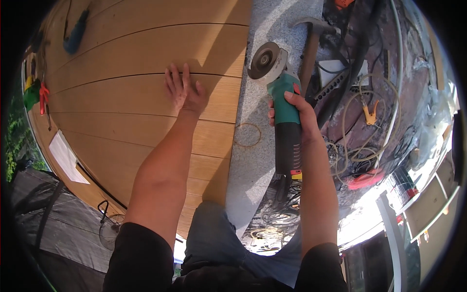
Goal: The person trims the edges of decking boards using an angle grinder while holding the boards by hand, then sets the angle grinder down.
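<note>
An angle grinder (287, 121) with a teal and black body is over the speckled grey strip (258, 160) that runs along the edge of the wooden planks (131, 97). Its head points away from the person, with the brown disc (264, 59) at the upper left and a pale guard beside it. Whether the tool touches the strip cannot be told.

The right hand (305, 113) has its grip closed round the teal body, the thumb lying just below a red switch and the fingertips showing on the far side. The left hand (186, 93) holds nothing; its grip is wide, palm down with the fingers spread, at the planks to the left of the disc.

Just right of the grinder's head lies a hammer (310, 53), its handle partly behind the tool. A thin yellowish ring (260, 135) lies on the strip, left of the black body. Farther right, among tangled cords and hoses, are a yellow-orange clip (370, 114) and a pinkish-red item (365, 180). Across the planks, at the far left, sit a blue tool (75, 36), a red-handled tool (44, 95) and a white sheet (67, 155), with dark sheeting (31, 204) beyond.
</note>
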Motion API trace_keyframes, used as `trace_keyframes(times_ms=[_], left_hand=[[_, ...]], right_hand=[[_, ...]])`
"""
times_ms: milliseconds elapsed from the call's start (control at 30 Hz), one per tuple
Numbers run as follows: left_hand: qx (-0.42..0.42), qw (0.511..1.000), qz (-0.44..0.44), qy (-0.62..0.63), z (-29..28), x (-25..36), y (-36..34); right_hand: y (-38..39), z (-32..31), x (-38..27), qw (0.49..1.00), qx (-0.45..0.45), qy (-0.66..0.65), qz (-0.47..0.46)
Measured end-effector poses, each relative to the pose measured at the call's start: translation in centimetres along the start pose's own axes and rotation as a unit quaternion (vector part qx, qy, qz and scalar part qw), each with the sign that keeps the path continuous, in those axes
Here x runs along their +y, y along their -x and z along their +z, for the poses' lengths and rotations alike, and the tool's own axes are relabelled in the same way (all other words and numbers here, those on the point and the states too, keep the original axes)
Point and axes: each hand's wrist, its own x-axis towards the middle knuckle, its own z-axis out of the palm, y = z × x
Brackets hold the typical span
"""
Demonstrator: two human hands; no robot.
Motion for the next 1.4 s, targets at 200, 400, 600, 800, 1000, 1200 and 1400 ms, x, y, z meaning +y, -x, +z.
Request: trace_keyframes(times_ms=[200,400,600,800,1000,1200,1400], left_hand=[[-0.017,1.0,-0.008,-0.008,0.0,-0.4,0.1],[-0.017,1.0,-0.002,0.009,0.0,-0.5,-0.1],[-0.012,1.0,-0.003,-0.006,0.0,-0.7,0.0],[-0.011,1.0,-0.008,0.003,-0.1,-0.8,0.0],[-0.019,1.0,-0.014,0.003,-0.4,-0.5,-0.3],[-0.014,0.999,-0.019,0.025,-0.1,-0.5,-0.4],[-0.009,1.0,-0.012,0.023,0.1,-0.6,-0.4]], right_hand=[[-2.5,2.6,-6.5,0.992,-0.019,0.052,0.11],[-4.0,3.5,-10.1,0.984,-0.05,0.101,0.137],[-5.7,4.0,-10.6,0.98,-0.054,0.094,0.168],[-6.7,4.8,-11.2,0.974,-0.065,0.116,0.184],[-6.6,5.9,-12.1,0.97,-0.048,0.118,0.208],[-5.3,6.5,-10.5,0.974,0.0,0.12,0.192],[-4.1,5.8,-8.4,0.963,0.024,0.09,0.252]])
